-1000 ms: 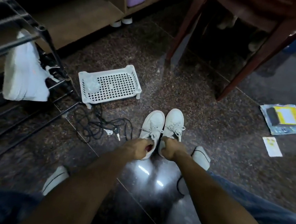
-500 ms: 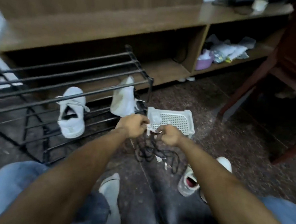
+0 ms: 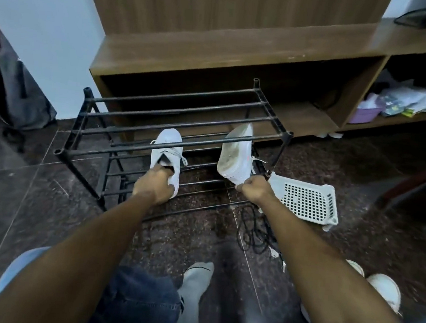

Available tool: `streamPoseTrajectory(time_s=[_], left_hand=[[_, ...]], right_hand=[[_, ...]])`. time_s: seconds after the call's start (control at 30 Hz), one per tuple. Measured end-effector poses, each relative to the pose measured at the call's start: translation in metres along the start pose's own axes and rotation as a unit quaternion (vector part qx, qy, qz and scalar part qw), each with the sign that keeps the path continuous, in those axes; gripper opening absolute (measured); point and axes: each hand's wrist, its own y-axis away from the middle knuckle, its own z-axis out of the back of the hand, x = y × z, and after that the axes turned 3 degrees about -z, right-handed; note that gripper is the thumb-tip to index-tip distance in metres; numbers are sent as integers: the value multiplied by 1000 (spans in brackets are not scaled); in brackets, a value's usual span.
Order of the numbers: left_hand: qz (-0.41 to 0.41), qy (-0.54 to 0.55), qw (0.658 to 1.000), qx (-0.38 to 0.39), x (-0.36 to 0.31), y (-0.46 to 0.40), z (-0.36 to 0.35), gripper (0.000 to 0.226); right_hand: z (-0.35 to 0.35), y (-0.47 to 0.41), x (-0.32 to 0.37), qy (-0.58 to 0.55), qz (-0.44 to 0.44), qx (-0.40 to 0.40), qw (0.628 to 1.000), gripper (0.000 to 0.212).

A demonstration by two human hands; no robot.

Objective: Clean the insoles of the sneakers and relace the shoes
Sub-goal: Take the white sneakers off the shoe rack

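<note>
Both hands have been moved away from the perforated tray [image 3: 307,200] and brought onto the two white sneakers kept on the black metal rack [image 3: 175,110]. The left sneaker [image 3: 167,154] lies sole-down on a lower tier with its toe pointing away, laces still threaded; its heel opening is entered by the fingers of the left hand [image 3: 153,185], so the grip is closed around the heel collar. The right sneaker [image 3: 236,154] is tipped on its side with the soiled sole turned toward the camera, and its heel end is pinched in the narrow grip of the right hand [image 3: 253,188]. The tray is seen tilted on the dark speckled floor [image 3: 46,210] just beside the rack's right leg, close to the right hand. A tangle of black cord [image 3: 254,233] lies on the floor under the right forearm. Another pair of white shoes [image 3: 384,292] is partly visible at the right edge, behind the right arm. A foot in a grey sock [image 3: 194,289] and blue denim trouser legs [image 3: 138,300] are seen at the bottom. A low wooden shelf unit [image 3: 217,49] stands behind the rack.
</note>
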Motion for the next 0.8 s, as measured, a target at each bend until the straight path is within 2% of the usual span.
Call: streamPoseTrajectory(time_s=[0.07, 0.17, 0.27, 0.5, 0.57, 0.63, 0.7, 0.73, 0.8], left_hand=[[-22, -64, 997, 28, 2, -11, -7, 48], [-2, -86, 995, 40, 1, -24, -14, 47], [30, -94, 993, 65, -3, -37, -19, 37], [74, -131, 985, 80, -9, -57, -24, 30], [62, -135, 986, 71, -9, -57, -26, 26], [51, -129, 990, 38, -9, -55, -28, 23], [43, -115, 992, -6, -14, -49, -30, 21], [44, -100, 994, -23, -19, -45, -30, 21], [54, -61, 996, -42, -32, -35, -27, 21]], right_hand=[[-9, -17, -8, -108, -55, -19, 992, 44], [-20, -37, -15, -257, -139, 3, 956, 66], [-33, -54, -14, -364, -169, 35, 915, 69], [-43, -82, -7, -437, -203, 15, 876, 62], [-43, -84, -7, -451, -190, 35, 871, 62], [-44, -83, -3, -428, -155, 49, 889, 54], [-43, -77, 9, -388, -74, 40, 918, 28], [-41, -71, 17, -357, -17, 30, 933, 21], [-34, -58, 36, -258, 102, 11, 961, 32]])
